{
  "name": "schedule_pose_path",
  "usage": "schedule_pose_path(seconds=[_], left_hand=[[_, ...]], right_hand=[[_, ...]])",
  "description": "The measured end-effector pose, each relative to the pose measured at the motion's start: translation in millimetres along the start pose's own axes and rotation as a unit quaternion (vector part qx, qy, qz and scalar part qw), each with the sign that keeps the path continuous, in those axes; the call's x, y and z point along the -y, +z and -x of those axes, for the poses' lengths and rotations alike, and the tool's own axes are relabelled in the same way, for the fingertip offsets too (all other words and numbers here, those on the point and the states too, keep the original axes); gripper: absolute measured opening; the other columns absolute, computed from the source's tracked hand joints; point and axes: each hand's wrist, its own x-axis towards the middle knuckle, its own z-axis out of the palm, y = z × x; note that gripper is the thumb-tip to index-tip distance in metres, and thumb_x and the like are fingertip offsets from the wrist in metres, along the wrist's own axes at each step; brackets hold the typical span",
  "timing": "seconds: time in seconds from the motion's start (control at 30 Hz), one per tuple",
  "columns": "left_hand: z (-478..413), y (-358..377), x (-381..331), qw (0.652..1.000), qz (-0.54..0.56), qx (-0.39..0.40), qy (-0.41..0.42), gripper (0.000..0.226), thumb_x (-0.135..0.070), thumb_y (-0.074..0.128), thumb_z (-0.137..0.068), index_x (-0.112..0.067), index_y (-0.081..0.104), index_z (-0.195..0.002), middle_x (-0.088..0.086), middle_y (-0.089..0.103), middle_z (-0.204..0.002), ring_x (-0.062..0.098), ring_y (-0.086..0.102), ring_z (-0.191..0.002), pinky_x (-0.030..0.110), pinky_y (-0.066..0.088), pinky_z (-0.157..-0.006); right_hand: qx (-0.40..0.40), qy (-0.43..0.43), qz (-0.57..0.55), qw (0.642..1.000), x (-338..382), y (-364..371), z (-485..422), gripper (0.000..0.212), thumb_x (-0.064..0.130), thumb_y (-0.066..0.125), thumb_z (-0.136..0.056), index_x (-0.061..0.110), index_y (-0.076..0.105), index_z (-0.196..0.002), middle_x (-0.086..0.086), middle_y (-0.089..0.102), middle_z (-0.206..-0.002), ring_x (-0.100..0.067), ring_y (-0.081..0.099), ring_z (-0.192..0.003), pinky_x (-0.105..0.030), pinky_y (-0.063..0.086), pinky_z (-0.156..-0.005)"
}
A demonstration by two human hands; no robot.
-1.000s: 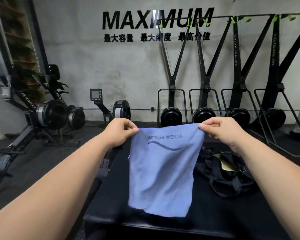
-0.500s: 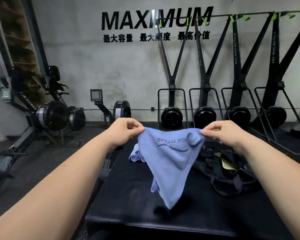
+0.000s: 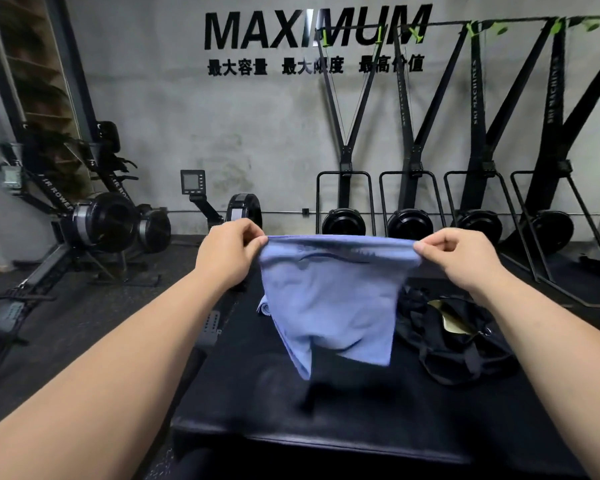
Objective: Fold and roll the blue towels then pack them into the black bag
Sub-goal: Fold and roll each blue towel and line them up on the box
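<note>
- The blue towel [image 3: 333, 306] is held in the air over the desk [image 3: 361, 410]. Its top edge is pulled taut again, where 0.5 s ago it sagged to a point.
- The top-left corner is pinched by the left hand [image 3: 232, 251] and the top-right corner by the right hand [image 3: 454, 258].
- The hands have been moved apart since then. The cloth hangs shorter than 1 s ago, and the lettering is gone, with only the curved line left showing.
- One fold has probably been made in the air, but the lower edge is blurred, so the layers cannot be counted.
- The black bag [image 3: 458, 341] lies on the desk at 3 o'clock of the towel. More blue cloth [image 3: 264, 308] shows at 9 o'clock, partly hidden.
- Judgement: this towel is mid-fold, and laying down, rolling and packing are not yet done.
</note>
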Motion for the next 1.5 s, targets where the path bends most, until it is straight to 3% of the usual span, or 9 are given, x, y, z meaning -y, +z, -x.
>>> schedule_pose_path(seconds=[0.2, 0.47, 0.57, 0.67, 0.77, 0.9, 1.33, 1.4, 1.5], left_hand=[[-1, -14, 8, 0.979, 0.164, 0.103, -0.057, 0.009, -0.03, 0.081, -0.092, -0.025, 0.079, -0.086, -0.008, 0.073, -0.073, 0.006, 0.061, -0.064, 0.024, 0.049, -0.064], [-1, -52, 8, 0.822, 0.47, 0.315, -0.071, 0.016, -0.024, 0.067, -0.101, -0.013, 0.07, -0.091, -0.005, 0.042, -0.066, 0.011, 0.031, -0.062, 0.023, 0.033, -0.061], [-2, -42, 9, 0.851, 0.426, 0.28, -0.128, 0.014, -0.02, 0.066, -0.1, -0.008, 0.075, -0.1, -0.007, 0.059, -0.067, 0.007, 0.042, -0.058, 0.019, 0.037, -0.058], [9, -7, 29, 0.936, 0.16, 0.284, -0.13, 0.011, -0.029, 0.077, -0.096, -0.022, 0.084, -0.092, -0.014, 0.072, -0.074, 0.005, 0.057, -0.062, 0.019, 0.046, -0.058], [34, 49, 49, 0.937, 0.037, 0.328, -0.113, 0.014, -0.032, 0.081, -0.09, -0.027, 0.081, -0.077, -0.013, 0.078, -0.081, 0.015, 0.074, -0.085, 0.032, 0.059, -0.08], [69, 111, 57, 0.95, -0.068, 0.287, -0.103, 0.012, -0.024, 0.071, -0.092, -0.023, 0.075, -0.081, -0.009, 0.074, -0.084, 0.019, 0.07, -0.086, 0.03, 0.053, -0.077], [67, 195, 49, 0.908, 0.215, 0.084, -0.349, 0.02, -0.017, 0.052, -0.097, -0.017, 0.069, -0.086, -0.008, 0.077, -0.072, 0.018, 0.076, -0.06, 0.037, 0.063, -0.081], [70, 210, 51, 0.908, 0.228, 0.096, -0.338, 0.011, -0.021, 0.057, -0.098, -0.022, 0.065, -0.104, -0.01, 0.08, -0.091, 0.015, 0.079, -0.078, 0.04, 0.06, -0.091], [90, 232, 54, 0.909, 0.211, 0.239, -0.269, 0.062, -0.034, 0.064, -0.099, -0.023, 0.038, -0.154, -0.004, 0.059, -0.149, 0.021, 0.061, -0.133, 0.042, 0.045, -0.114]], right_hand=[[0.108, 0.052, -0.136, 0.983, 6, -17, 1, 0.026, 0.03, 0.085, -0.079, 0.008, 0.077, -0.091, -0.002, 0.059, -0.066, -0.012, 0.04, -0.054, -0.02, 0.029, -0.044], [0.18, 0.088, -0.303, 0.932, 33, -34, 3, 0.027, 0.022, 0.059, -0.094, 0.023, 0.062, -0.068, 0.01, 0.034, -0.054, -0.003, 0.028, -0.045, -0.021, 0.019, -0.05], [0.199, 0.118, -0.302, 0.925, 20, -26, -1, 0.012, 0.027, 0.07, -0.087, 0.019, 0.064, -0.08, 0.007, 0.039, -0.059, -0.005, 0.03, -0.047, -0.016, 0.025, -0.045], [0.22, 0.165, -0.084, 0.958, -18, -9, 8, 0.017, 0.027, 0.081, -0.087, 0.011, 0.076, -0.088, 0.005, 0.057, -0.064, -0.004, 0.039, -0.048, -0.015, 0.027, -0.045], [0.207, 0.167, 0.091, 0.96, -67, 27, 31, 0.016, 0.025, 0.086, -0.086, 0.012, 0.08, -0.081, 0.005, 0.062, -0.057, -0.009, 0.049, -0.05, -0.018, 0.035, -0.044], [0.117, 0.184, 0.111, 0.97, -120, 72, 54, 0.017, 0.026, 0.089, -0.082, 0.019, 0.078, -0.071, 0.006, 0.064, -0.06, -0.014, 0.053, -0.059, -0.027, 0.042, -0.06], [-0.019, 0.263, 0.003, 0.965, -143, 139, 33, 0.01, 0.023, 0.066, -0.089, 0.018, 0.071, -0.083, 0.006, 0.077, -0.071, -0.017, 0.076, -0.06, -0.048, 0.063, -0.083], [-0.004, 0.268, 0.001, 0.963, -149, 149, 30, 0.01, 0.028, 0.061, -0.089, 0.022, 0.069, -0.092, 0.008, 0.079, -0.081, -0.017, 0.078, -0.077, -0.047, 0.062, -0.088], [0.112, 0.264, 0.057, 0.956, -163, 168, 38, 0.049, 0.038, 0.061, -0.098, 0.023, 0.052, -0.143, 0.001, 0.068, -0.138, -0.022, 0.062, -0.129, -0.04, 0.046, -0.11]])
